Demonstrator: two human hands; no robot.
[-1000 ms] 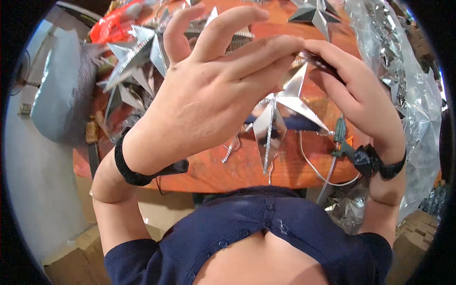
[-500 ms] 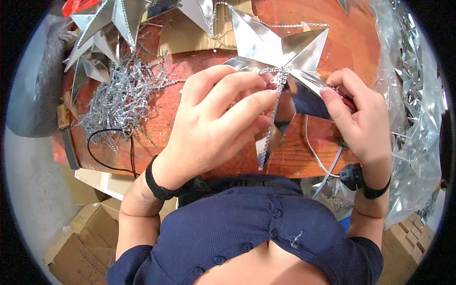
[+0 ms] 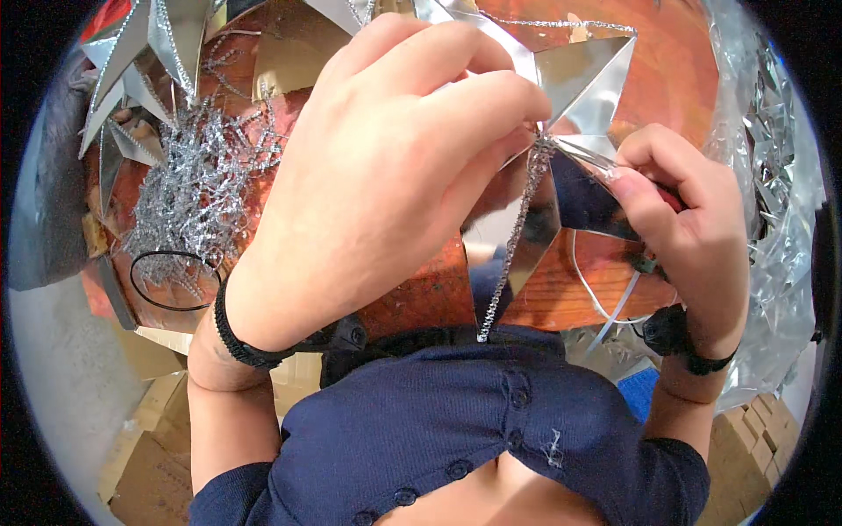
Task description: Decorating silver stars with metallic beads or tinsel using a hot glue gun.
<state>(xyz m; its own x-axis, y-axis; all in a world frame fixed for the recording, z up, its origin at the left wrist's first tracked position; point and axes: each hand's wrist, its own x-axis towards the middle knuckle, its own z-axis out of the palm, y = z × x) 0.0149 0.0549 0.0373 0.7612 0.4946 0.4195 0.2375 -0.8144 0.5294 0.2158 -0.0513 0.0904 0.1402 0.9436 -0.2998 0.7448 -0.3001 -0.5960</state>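
Observation:
A shiny silver foil star (image 3: 517, 237) lies on the red-brown table, partly covered by my left hand. Silver beaded trim (image 3: 517, 226) runs along the ridge of the star's near point and gathers at the centre. My left hand (image 3: 403, 158) is closed above the centre, its fingertips pinched at the trim; the fingertips are partly hidden. At the star's right side, my right hand (image 3: 688, 197) pinches the right point between thumb and bent fingers. Something red shows inside the right palm, too hidden to name.
A tangled heap of silver trim (image 3: 189, 197) lies at the left, near more silver stars (image 3: 140, 61). Clear plastic sheeting (image 3: 776, 210) with silver pieces fills the right edge. A black cord loop (image 3: 175, 254) and a white cord (image 3: 583, 276) lie by the table's front.
My left hand has risen closer to the camera and its fingertips have shifted to the star's centre. The star and my right hand appear slightly farther right.

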